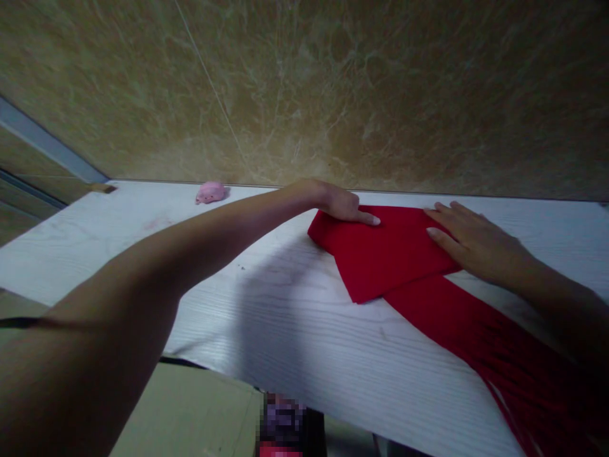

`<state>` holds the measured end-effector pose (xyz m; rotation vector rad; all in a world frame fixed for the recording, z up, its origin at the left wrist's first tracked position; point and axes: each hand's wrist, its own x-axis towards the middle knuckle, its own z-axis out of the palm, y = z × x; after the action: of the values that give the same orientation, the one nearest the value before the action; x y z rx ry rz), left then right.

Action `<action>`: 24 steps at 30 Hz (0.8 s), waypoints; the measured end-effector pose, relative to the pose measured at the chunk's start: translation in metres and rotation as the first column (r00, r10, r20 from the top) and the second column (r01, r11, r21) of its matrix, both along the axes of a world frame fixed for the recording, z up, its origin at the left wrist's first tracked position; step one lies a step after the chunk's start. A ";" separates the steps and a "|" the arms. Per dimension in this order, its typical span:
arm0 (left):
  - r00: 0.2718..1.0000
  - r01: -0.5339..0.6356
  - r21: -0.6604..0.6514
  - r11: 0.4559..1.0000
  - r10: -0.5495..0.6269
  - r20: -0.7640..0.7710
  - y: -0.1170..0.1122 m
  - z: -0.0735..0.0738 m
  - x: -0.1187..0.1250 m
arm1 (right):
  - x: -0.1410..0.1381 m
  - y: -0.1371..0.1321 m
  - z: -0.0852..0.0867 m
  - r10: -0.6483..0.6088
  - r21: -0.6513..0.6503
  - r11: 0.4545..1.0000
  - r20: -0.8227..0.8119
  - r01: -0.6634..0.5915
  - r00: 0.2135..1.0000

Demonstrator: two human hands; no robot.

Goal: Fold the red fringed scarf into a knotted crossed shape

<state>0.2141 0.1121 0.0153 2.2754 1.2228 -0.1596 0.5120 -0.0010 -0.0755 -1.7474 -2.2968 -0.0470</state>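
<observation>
A red cloth (390, 247) lies folded on the white wood-grain tabletop, with a pointed corner towards me. A red strip with long fringe strands (504, 336) runs from under it to the lower right. My left hand (345, 206) is at the cloth's far left edge. Its thumb lies stretched out on top while the other fingers are curled in at the edge, partly hidden. On the cloth's right end rests my right hand (476, 241), flat with its fingers apart.
A small pink figure (210, 192) sits at the table's back edge, against the brown marbled wall (333, 95). A small wooden block (102, 188) is at the back left corner. Below the front edge are a cardboard-coloured surface (200, 412) and a blurred-out patch.
</observation>
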 end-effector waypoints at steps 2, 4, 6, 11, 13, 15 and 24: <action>0.995 0.088 0.066 0.994 -0.092 0.044 -0.003 0.000 -0.003 | -0.002 0.000 0.002 -0.007 -0.018 1.000 0.026 0.007 1.000; 0.977 0.166 0.136 0.977 -0.182 0.115 -0.005 -0.002 -0.008 | -0.003 0.000 0.004 -0.014 -0.032 0.999 0.040 0.015 0.999; 0.956 0.193 0.181 0.964 -0.227 0.186 -0.006 -0.006 -0.016 | -0.002 0.001 0.004 -0.021 -0.030 0.999 0.035 0.022 0.999; 0.947 0.182 0.213 0.960 -0.230 0.225 -0.008 -0.020 -0.031 | -0.001 0.001 0.003 -0.027 -0.055 0.998 0.011 0.028 1.000; 0.953 0.141 0.311 0.940 -0.214 0.213 -0.014 -0.021 -0.032 | -0.001 0.001 0.002 -0.025 -0.053 0.998 0.008 0.025 1.000; 0.955 0.115 0.421 0.900 -0.216 0.203 -0.025 -0.021 -0.030 | 0.000 0.002 0.002 -0.022 -0.041 0.999 0.005 0.022 1.000; 0.990 0.129 0.359 0.924 -0.142 0.009 -0.075 -0.042 -0.058 | -0.003 0.000 0.002 -0.005 -0.030 1.000 -0.002 0.005 1.000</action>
<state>0.1565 0.0371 -0.0270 2.6671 1.1510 0.0596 0.5092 -0.0010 -0.0732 -1.7665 -2.3028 -0.0120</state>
